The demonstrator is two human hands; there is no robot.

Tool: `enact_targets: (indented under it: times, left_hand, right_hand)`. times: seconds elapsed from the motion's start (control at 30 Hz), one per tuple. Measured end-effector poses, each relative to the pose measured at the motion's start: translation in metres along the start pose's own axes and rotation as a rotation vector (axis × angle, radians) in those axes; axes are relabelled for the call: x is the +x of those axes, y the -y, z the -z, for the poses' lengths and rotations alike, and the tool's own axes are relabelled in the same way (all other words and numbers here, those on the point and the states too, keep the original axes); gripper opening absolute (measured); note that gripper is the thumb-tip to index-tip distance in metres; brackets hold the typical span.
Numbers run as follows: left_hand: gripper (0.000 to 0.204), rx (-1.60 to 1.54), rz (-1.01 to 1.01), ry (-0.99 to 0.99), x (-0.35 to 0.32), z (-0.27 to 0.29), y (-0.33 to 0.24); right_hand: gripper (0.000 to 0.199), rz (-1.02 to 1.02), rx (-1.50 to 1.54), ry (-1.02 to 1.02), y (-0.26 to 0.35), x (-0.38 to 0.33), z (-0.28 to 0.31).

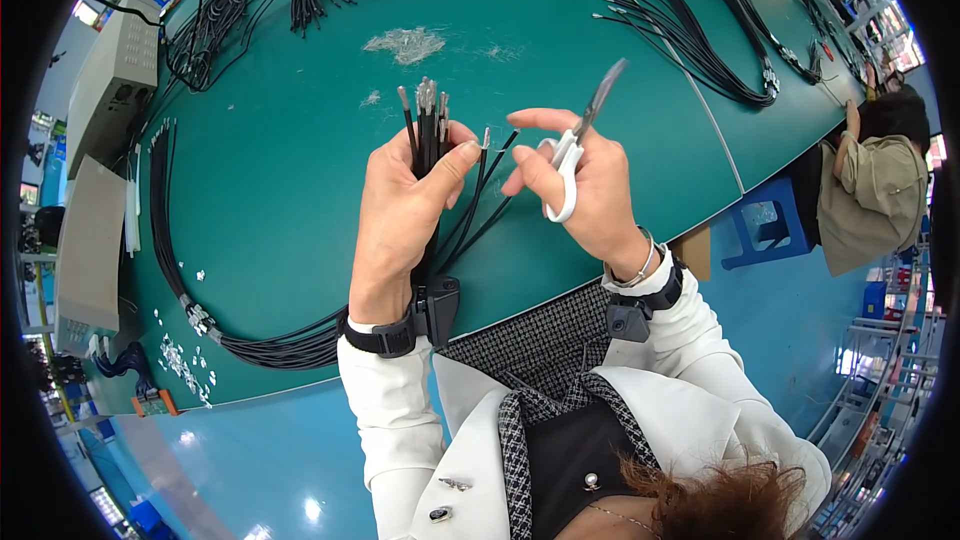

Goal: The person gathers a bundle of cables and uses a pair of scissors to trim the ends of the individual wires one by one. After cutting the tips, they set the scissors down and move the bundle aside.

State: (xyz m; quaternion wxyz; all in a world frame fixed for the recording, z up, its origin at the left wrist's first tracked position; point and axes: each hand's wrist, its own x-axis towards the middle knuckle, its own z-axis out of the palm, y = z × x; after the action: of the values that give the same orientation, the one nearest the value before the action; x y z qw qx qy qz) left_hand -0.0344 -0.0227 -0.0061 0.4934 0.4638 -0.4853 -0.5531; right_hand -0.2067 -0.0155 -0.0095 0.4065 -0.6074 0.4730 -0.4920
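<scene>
Holding a bunch of black wires and a pair of scissors

Gripping tight, the left hand [405, 210] is closed around a bunch of black wires [428, 130]. The wire tips stick up above the fist, and the ends look silver. The thumb presses on the bunch from the side. Two or three loose wires [478, 202] lean out to the right, between the two hands.

The right hand [590, 190] holds a pair of scissors [575, 145] with white handles. Its fingers are curled through the handles and closed on them. The grey blades are shut together and point up and to the right. The first finger sticks out toward the loose wires, and its tip is just beside them.

Both hands are up above the green surface [280, 160], near each other but not touching. Each wrist has a black band with a small black box on it.

On the surface, a long black bundle of wires [185, 280] curves down the left side. A little pile of grey scraps [405, 43] lies farther back. Small white bits [185, 365] lie near the front left edge. More black cables [700, 40] lie at the back right. Another person in a tan top [870, 195] sits at the far right
</scene>
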Motion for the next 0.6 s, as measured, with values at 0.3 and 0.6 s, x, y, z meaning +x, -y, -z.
enact_targets:
  times: [0.3,0.6]
  left_hand:
    - [0.014,0.018,0.024,0.045,-0.001,-0.001,0.0]
    - [0.014,0.027,0.026,0.06,-0.001,-0.001,0.0]
  right_hand:
    - [0.013,0.087,0.031,0.106,-0.016,0.002,-0.008]
    - [0.019,-0.15,0.232,0.171,0.002,0.018,0.024]
